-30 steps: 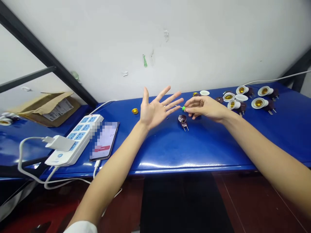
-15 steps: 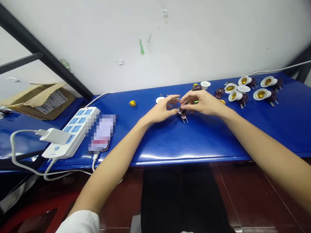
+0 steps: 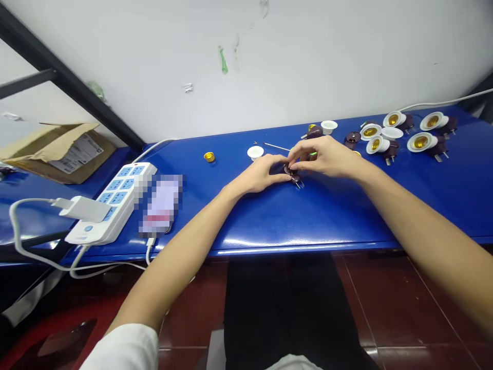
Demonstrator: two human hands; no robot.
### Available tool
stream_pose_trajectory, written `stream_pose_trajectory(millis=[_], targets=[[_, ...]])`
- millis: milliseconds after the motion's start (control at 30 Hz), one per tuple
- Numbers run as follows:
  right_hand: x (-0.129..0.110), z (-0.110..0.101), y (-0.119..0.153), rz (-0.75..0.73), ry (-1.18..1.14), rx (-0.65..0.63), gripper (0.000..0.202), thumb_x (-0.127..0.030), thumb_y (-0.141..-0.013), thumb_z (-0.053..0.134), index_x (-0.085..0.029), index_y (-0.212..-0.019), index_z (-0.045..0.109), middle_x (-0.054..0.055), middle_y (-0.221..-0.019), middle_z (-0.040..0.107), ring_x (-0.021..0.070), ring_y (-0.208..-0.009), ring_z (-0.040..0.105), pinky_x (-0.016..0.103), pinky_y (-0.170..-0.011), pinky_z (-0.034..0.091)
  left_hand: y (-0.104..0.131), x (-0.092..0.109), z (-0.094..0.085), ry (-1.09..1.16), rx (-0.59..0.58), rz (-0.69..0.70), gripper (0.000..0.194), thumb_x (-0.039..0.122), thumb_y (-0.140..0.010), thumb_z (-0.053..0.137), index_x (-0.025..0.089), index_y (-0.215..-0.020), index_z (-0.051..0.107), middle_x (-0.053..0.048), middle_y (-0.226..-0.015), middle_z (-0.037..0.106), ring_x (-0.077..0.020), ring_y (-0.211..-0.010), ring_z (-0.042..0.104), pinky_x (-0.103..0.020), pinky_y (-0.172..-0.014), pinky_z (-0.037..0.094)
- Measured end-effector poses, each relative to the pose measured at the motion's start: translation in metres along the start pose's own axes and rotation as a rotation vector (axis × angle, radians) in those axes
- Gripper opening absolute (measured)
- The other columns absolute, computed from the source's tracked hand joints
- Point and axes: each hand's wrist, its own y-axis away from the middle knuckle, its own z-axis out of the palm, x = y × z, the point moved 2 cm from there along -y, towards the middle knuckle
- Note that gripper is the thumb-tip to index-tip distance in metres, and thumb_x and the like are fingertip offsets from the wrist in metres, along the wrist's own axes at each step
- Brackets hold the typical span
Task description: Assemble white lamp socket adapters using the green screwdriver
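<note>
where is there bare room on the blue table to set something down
Bare patches: between the brown plug piece and the near edge of the blue table; between the phone and left hand. Crowded: the right rear, among the lamp sockets.

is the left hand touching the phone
No, the left hand is at the brown plug, while the phone lies well away, beside the power strip.

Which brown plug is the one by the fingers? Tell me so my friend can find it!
On the blue table, find where the left hand and right hand nearly meet. The brown plug is right at their fingertips, prongs toward the near right. Unlike the other brown plugs, it's between the hands.
</note>
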Motion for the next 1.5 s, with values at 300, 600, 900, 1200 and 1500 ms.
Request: stream_pose_trajectory(millis=[300, 600, 900, 1200, 1500], targets=[[0.0, -0.006, 0.001, -0.048, 0.076, -0.004, 0.035, -0.051, -0.087, 0.076, -0.022, -0.105, 0.079, 0.006, -0.099, 0.079, 0.0193, -0.087, 0.072, 0.035, -0.082, 0.054, -0.001, -0.001, 0.0, -0.024, 0.021, -0.021, 0.04, 0.044, -0.097, 0.078, 0.022, -0.131, 0.076, -0.01, -0.135, 0.078, -0.0298, -0.128, 0.071, -0.046, -0.116, 0.053], [-0.002, -0.005, 0.002, -0.039, 0.063, 0.0, 0.037, -0.053, -0.087, 0.075, -0.021, -0.105, 0.079, 0.006, -0.098, 0.079, 0.0204, -0.088, 0.073, 0.035, -0.082, 0.054, -0.001, 0.005, -0.001, -0.033, 0.03, 0.009, 0.038, 0.041, -0.097, 0.079, 0.021, -0.129, 0.077, -0.009, -0.132, 0.079, -0.0281, -0.124, 0.073, -0.043, -0.112, 0.054], [-0.001, -0.004, 0.002, -0.032, 0.053, -0.001, 0.035, -0.05, -0.086, 0.075, -0.021, -0.105, 0.079, 0.006, -0.096, 0.078, 0.0207, -0.087, 0.073, 0.036, -0.082, 0.054, 0.0, 0.012, -0.001, -0.009, 0.03, 0.033, 0.029, 0.035, -0.098, 0.078, 0.018, -0.121, 0.078, -0.008, -0.122, 0.082, -0.0256, -0.117, 0.075, -0.039, -0.109, 0.055], [0.0, -0.004, 0.001, -0.02, 0.057, 0.04, 0.035, -0.048, -0.082, 0.078, -0.023, -0.106, 0.076, 0.007, -0.113, 0.075, 0.0187, -0.086, 0.07, 0.034, -0.074, 0.053, -0.001, 0.007, -0.001, -0.024, 0.071, 0.076, 0.031, 0.042, -0.097, 0.079, 0.02, -0.119, 0.08, -0.008, -0.124, 0.081, -0.0277, -0.119, 0.074, -0.044, -0.111, 0.057], [0.004, 0.001, 0.0, 0.102, -0.06, -0.024, 0.051, -0.062, -0.075, 0.085, -0.021, -0.102, 0.068, 0.007, -0.112, 0.072, 0.0168, -0.076, 0.067, 0.032, -0.06, 0.048, 0.0, -0.002, 0.001, -0.043, 0.013, 0.033, 0.046, 0.057, -0.098, 0.075, 0.023, -0.128, 0.079, -0.009, -0.126, 0.081, -0.0275, -0.118, 0.073, -0.043, -0.113, 0.055]])
